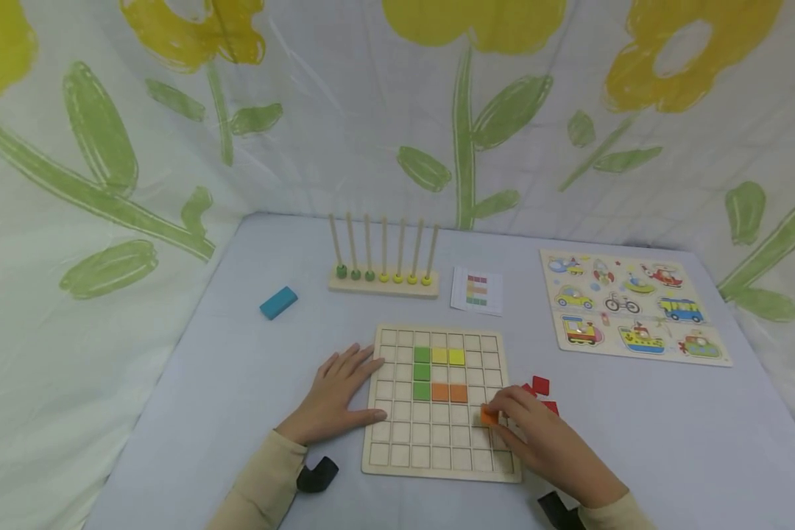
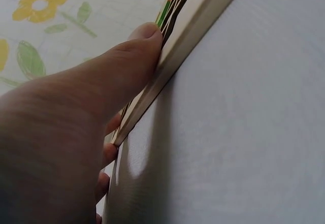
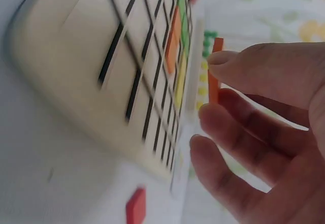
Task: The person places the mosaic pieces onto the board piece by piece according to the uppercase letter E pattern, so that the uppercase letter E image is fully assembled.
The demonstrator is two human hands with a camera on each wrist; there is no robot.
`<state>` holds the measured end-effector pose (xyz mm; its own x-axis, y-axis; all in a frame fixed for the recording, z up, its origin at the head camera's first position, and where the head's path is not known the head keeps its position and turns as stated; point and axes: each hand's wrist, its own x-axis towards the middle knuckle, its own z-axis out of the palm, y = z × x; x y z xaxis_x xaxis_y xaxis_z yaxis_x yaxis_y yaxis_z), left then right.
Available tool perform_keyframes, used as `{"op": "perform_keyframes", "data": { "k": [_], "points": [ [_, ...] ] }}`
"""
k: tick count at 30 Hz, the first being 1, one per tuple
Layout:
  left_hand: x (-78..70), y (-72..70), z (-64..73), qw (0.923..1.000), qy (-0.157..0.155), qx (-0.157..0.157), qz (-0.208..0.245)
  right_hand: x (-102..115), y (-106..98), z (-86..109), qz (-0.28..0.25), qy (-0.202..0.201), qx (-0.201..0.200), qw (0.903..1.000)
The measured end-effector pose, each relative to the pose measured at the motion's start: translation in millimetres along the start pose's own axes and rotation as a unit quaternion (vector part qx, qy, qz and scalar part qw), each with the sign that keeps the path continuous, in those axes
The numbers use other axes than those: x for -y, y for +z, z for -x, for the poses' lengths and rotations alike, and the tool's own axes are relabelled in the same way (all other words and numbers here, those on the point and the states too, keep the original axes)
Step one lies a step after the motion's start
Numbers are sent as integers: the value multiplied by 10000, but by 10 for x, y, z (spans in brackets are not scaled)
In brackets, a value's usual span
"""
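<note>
A wooden grid board (image 1: 401, 434) lies flat on the table. Set into its squares are three green tiles (image 1: 422, 373) in a column, two yellow tiles (image 1: 447, 357) at the top of it and two orange tiles (image 1: 449, 392) at the bottom. My left hand (image 1: 334, 397) rests along the board's left edge, fingers stretched and thumb tip touching the rim (image 2: 167, 61). Between thumb and fingers, my right hand (image 1: 539, 434) pinches another orange tile (image 3: 215, 76), held above the board's right side. Red tiles (image 1: 540, 385) lie just beyond that hand, partly hidden by it.
Behind the board stands a peg rack (image 1: 384, 285) with green and yellow beads. A printed pattern card (image 1: 477, 291) lies right of it. Farther right is a picture puzzle (image 1: 636, 305) of vehicles, and a blue block (image 1: 279, 302) lies at the left.
</note>
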<state>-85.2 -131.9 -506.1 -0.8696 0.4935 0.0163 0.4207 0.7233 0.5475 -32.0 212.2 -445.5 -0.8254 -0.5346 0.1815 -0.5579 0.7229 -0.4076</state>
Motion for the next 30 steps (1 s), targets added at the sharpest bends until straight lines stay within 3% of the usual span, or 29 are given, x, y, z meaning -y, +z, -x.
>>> {"op": "perform_keyframes", "data": {
  "k": [10, 20, 30],
  "points": [
    [-4, -33, 8, 9999, 111, -42, 51, 226, 284, -493, -251, -941, 345, 9947],
    [-9, -13, 3, 10000, 41, 12, 30, 305, 410, -639, -51, -848, 769, 9934],
    [19, -6, 6, 10000, 76, -1, -34, 322, 475, -672, 251, -1059, 709, 9915]
  ]
}}
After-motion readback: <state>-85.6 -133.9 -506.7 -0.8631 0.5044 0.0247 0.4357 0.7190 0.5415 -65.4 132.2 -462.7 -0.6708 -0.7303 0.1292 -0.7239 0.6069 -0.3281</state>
